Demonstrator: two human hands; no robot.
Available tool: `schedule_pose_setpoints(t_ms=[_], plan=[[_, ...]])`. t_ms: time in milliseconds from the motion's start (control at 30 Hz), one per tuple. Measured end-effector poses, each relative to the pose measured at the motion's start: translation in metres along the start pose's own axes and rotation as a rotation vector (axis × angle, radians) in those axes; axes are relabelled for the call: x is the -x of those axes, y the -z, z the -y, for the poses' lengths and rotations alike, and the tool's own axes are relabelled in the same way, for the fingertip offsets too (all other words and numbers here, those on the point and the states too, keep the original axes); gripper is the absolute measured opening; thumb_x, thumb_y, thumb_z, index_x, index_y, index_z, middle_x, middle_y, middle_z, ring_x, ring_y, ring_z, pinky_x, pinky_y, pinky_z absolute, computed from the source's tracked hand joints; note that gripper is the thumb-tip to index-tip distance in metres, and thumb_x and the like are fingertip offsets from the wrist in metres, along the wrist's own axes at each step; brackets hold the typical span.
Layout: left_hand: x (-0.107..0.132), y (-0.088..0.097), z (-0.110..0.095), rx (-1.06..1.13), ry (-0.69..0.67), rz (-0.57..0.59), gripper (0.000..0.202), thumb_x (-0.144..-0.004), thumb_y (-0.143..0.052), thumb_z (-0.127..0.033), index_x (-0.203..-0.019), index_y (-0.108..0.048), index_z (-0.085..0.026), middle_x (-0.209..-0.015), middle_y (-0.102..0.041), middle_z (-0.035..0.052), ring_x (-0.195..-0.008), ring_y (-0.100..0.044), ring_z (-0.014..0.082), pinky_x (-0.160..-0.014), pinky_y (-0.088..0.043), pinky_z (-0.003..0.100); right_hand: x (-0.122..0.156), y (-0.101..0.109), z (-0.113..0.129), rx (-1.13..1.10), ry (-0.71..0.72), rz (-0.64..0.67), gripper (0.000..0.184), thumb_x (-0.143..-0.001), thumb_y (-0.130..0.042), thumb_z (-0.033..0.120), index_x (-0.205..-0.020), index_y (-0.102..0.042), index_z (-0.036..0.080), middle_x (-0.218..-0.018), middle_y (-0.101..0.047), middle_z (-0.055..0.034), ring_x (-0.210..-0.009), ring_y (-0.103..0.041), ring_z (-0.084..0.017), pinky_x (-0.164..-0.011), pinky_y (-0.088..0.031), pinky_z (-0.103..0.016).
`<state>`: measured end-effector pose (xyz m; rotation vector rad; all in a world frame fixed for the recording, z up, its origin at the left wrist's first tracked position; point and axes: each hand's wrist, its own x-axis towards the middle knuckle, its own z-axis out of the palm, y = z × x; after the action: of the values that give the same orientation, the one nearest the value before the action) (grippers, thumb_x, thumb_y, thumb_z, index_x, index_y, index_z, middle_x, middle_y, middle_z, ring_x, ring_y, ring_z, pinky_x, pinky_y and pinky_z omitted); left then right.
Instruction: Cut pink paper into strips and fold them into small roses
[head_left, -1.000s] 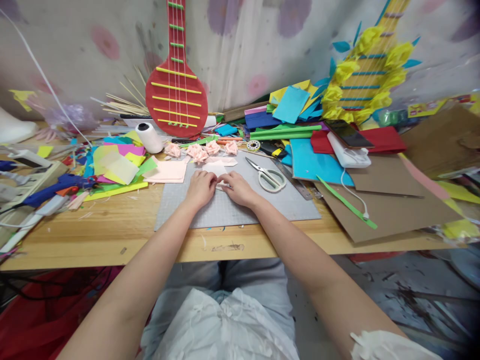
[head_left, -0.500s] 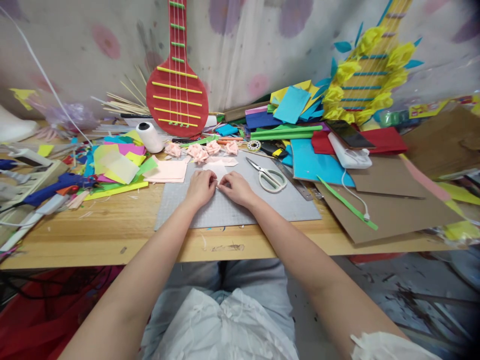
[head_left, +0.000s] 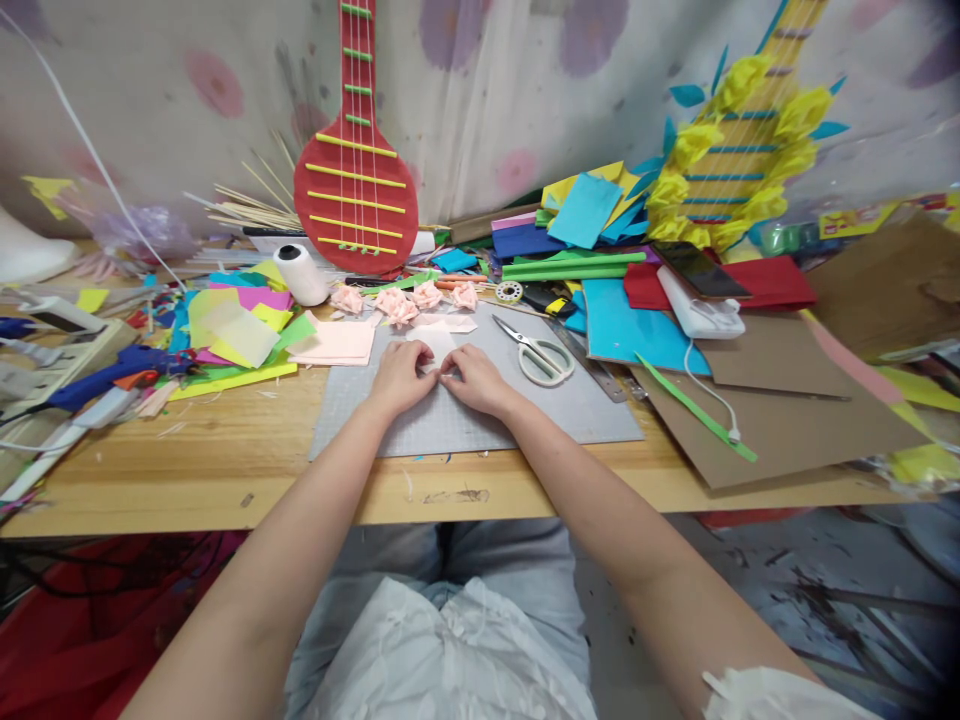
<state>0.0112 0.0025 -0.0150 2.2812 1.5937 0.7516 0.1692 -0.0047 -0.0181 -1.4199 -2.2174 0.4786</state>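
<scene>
My left hand (head_left: 403, 377) and my right hand (head_left: 477, 380) rest side by side on a grey cutting mat (head_left: 465, 420), fingers curled. Together they pinch a small piece of pale pink paper (head_left: 433, 345) whose far part shows beyond the fingertips. Most of the held part is hidden under my fingers. Several finished pink paper roses (head_left: 409, 300) lie just beyond the mat. A stack of pale pink sheets (head_left: 334, 343) sits left of my left hand.
Scissors (head_left: 538, 355) lie on the mat to the right. A blue glue gun (head_left: 112, 372) and coloured paper lie at left, a white thread spool (head_left: 300, 273) behind. Brown cardboard (head_left: 780, 420), a phone (head_left: 697, 268) and a red paper guitar (head_left: 355, 190) fill the right and back.
Both hands have shifted slightly up the mat and drawn closer, fingers working the pink paper; nothing else has moved.
</scene>
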Motion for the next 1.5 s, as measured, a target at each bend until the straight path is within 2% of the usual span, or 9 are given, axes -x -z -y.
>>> schedule_pose_setpoints(t_ms=[300, 433, 567, 733, 967, 1100, 1200, 1333, 1500], plan=[[-0.002, -0.001, 0.008, -0.013, 0.084, -0.108, 0.023, -0.069, -0.047, -0.009, -0.089, -0.055, -0.019, -0.082, -0.061, 0.0046, -0.092, -0.051, 0.0229, -0.083, -0.042, 0.038, 0.0, 0.0, 0.0, -0.014, -0.009, -0.009, 0.014, -0.075, -0.057, 0.02, -0.089, -0.053, 0.018, -0.093, -0.054, -0.0059, -0.092, -0.048, -0.018, -0.084, -0.038, -0.032], [-0.003, -0.001, 0.011, -0.053, 0.051, -0.153, 0.038, -0.064, -0.04, 0.0, -0.093, -0.057, -0.017, -0.099, -0.06, 0.0082, -0.106, -0.05, 0.0234, -0.092, -0.04, 0.04, -0.001, -0.001, -0.001, -0.059, -0.005, -0.026, 0.015, -0.072, -0.057, 0.02, -0.087, -0.052, 0.018, -0.091, -0.054, -0.0055, -0.09, -0.048, -0.018, -0.083, -0.038, -0.032], [-0.004, 0.007, 0.015, -0.079, -0.164, -0.024, 0.048, -0.061, -0.043, -0.004, -0.106, -0.056, -0.019, -0.129, -0.05, 0.0055, -0.125, -0.037, 0.0207, -0.107, -0.027, 0.042, -0.004, -0.002, -0.006, -0.254, -0.062, -0.075, 0.018, -0.067, -0.05, 0.012, -0.084, -0.05, 0.019, -0.087, -0.053, -0.0019, -0.078, -0.048, -0.014, -0.075, -0.04, -0.029], [-0.002, 0.022, 0.017, -0.204, -0.202, 0.185, 0.044, -0.072, -0.043, -0.017, -0.114, -0.055, -0.021, -0.13, -0.05, 0.0048, -0.125, -0.039, 0.0207, -0.109, -0.021, 0.044, -0.012, 0.002, -0.013, -0.634, -0.266, -0.249, 0.021, -0.06, -0.041, 0.009, -0.078, -0.045, 0.02, -0.076, -0.05, 0.003, -0.067, -0.046, -0.011, -0.067, -0.038, -0.025], [0.013, 0.026, -0.024, -0.536, -0.065, 0.197, 0.033, -0.079, -0.043, -0.027, -0.103, -0.06, -0.013, -0.107, -0.058, 0.017, -0.106, -0.05, 0.0306, -0.088, -0.04, 0.045, -0.012, 0.003, -0.021, -0.692, -0.307, -0.423, 0.025, -0.057, -0.04, 0.012, -0.08, -0.045, 0.02, -0.072, -0.048, 0.0034, -0.062, -0.044, -0.011, -0.062, -0.036, -0.025], [0.01, 0.025, -0.038, -0.452, -0.1, 0.226, 0.031, -0.078, -0.047, -0.03, -0.099, -0.062, -0.013, -0.096, -0.061, 0.0146, -0.097, -0.054, 0.0287, -0.084, -0.043, 0.042, -0.009, 0.005, -0.023, -0.601, -0.272, -0.475, 0.025, -0.058, -0.04, 0.013, -0.08, -0.046, 0.02, -0.072, -0.049, 0.0022, -0.064, -0.044, -0.012, -0.062, -0.036, -0.025], [0.003, 0.03, -0.026, -0.327, -0.142, 0.152, 0.033, -0.079, -0.046, -0.026, -0.107, -0.059, -0.016, -0.1, -0.061, 0.0102, -0.098, -0.054, 0.0239, -0.087, -0.043, 0.039, -0.008, 0.006, -0.023, -0.561, -0.254, -0.464, 0.025, -0.058, -0.04, 0.012, -0.08, -0.046, 0.02, -0.072, -0.048, 0.0018, -0.064, -0.044, -0.012, -0.061, -0.036, -0.025], [0.001, 0.04, 0.002, -0.269, -0.317, 0.263, 0.034, -0.079, -0.048, -0.032, -0.108, -0.059, -0.02, -0.12, -0.057, 0.0069, -0.113, -0.048, 0.0222, -0.1, -0.034, 0.042, -0.008, 0.004, -0.023, -0.524, -0.219, -0.432, 0.026, -0.059, -0.039, 0.012, -0.082, -0.047, 0.019, -0.074, -0.049, 0.0013, -0.065, -0.045, -0.012, -0.062, -0.037, -0.025], [0.012, 0.033, 0.012, -0.312, -0.304, 0.302, 0.042, -0.086, -0.037, -0.039, -0.123, -0.05, -0.023, -0.134, -0.047, 0.0026, -0.131, -0.029, 0.0239, -0.11, -0.016, 0.049, -0.009, 0.001, -0.02, -0.462, -0.214, -0.415, 0.026, -0.061, -0.04, 0.011, -0.084, -0.048, 0.019, -0.076, -0.049, 0.0012, -0.063, -0.046, -0.011, -0.063, -0.038, -0.025]])
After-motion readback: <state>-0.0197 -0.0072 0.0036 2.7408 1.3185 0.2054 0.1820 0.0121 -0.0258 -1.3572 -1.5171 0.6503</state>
